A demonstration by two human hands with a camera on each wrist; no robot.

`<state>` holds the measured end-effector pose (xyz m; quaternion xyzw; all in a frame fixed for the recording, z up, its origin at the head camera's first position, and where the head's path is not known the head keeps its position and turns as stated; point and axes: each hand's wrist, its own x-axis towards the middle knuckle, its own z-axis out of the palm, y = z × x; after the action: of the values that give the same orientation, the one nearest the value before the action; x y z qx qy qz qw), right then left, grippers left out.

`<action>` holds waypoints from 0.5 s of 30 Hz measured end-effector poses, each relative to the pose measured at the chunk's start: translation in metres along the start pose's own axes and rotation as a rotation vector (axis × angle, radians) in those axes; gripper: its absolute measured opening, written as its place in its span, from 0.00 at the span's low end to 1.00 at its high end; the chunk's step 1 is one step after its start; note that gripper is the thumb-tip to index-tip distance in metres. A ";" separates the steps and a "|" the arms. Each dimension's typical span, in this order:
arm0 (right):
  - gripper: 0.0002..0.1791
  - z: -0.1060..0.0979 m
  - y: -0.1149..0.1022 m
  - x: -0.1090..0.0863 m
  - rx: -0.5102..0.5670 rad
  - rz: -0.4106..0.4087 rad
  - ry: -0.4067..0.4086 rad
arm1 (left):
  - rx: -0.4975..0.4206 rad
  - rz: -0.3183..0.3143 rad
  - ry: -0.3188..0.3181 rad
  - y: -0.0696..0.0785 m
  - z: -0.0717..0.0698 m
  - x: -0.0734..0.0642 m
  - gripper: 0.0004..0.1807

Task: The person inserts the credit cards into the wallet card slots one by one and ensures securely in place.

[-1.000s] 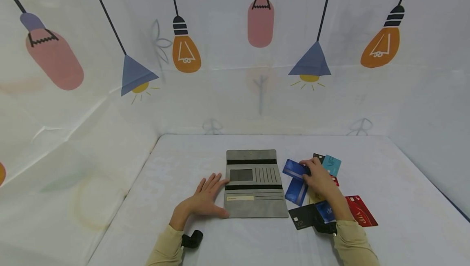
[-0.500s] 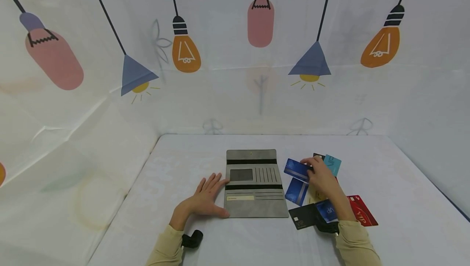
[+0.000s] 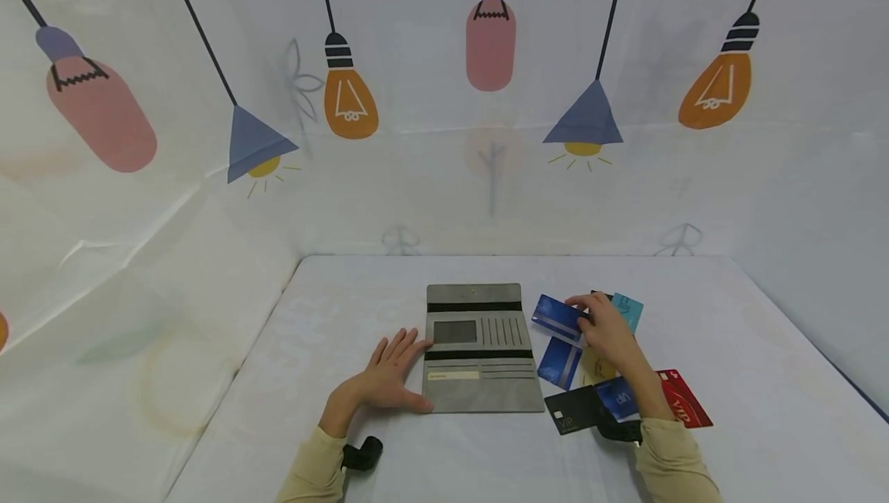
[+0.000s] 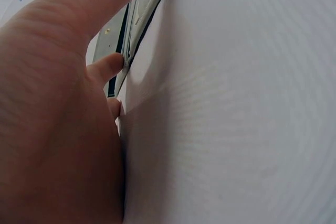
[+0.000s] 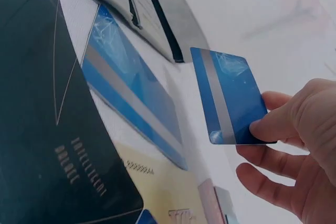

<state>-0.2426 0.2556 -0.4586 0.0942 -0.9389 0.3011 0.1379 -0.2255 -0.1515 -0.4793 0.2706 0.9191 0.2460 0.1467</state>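
A blue card with a grey stripe [image 5: 228,95] is pinched between the thumb and fingers of my right hand [image 3: 607,333], held by its right end over the table. Beneath it in the head view lies a second blue striped card [image 3: 559,362]. My left hand [image 3: 389,379] lies with fingers spread, thumb and a fingertip touching the left edge of the grey wallet [image 3: 482,399]. The wallet lies unfolded, showing card slots, a dark window pocket [image 3: 454,332] and a pale yellow strip [image 3: 453,375] in one slot. In the left wrist view, the wallet's edge [image 4: 149,17] shows beyond the fingers.
Around my right forearm lie a black VIP card [image 3: 572,410], a blue card [image 3: 616,396], a red VIP card [image 3: 684,401], a yellow card [image 3: 596,366] and a teal card [image 3: 628,310]. The white table [image 3: 347,295] meets a patterned backdrop [image 3: 430,194] behind.
My right hand has lifted the upper blue card slightly off the pile, moving it a little right and then back left. My left hand and the wallet have stayed in place.
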 end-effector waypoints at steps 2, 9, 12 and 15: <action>0.18 0.000 -0.001 0.000 0.003 -0.003 0.003 | 0.005 -0.003 0.001 0.000 0.000 0.000 0.56; 0.17 -0.003 -0.013 -0.003 0.026 -0.007 0.003 | -0.001 0.000 -0.001 0.000 0.001 0.000 0.56; 0.17 0.000 -0.019 -0.004 0.039 -0.013 -0.008 | 0.000 0.004 0.006 -0.001 0.002 0.000 0.56; 0.17 0.004 -0.026 -0.004 0.051 -0.027 -0.032 | -0.001 0.010 0.015 -0.003 0.003 0.000 0.57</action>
<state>-0.2331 0.2330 -0.4493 0.1153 -0.9316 0.3216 0.1244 -0.2258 -0.1526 -0.4834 0.2734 0.9187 0.2492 0.1387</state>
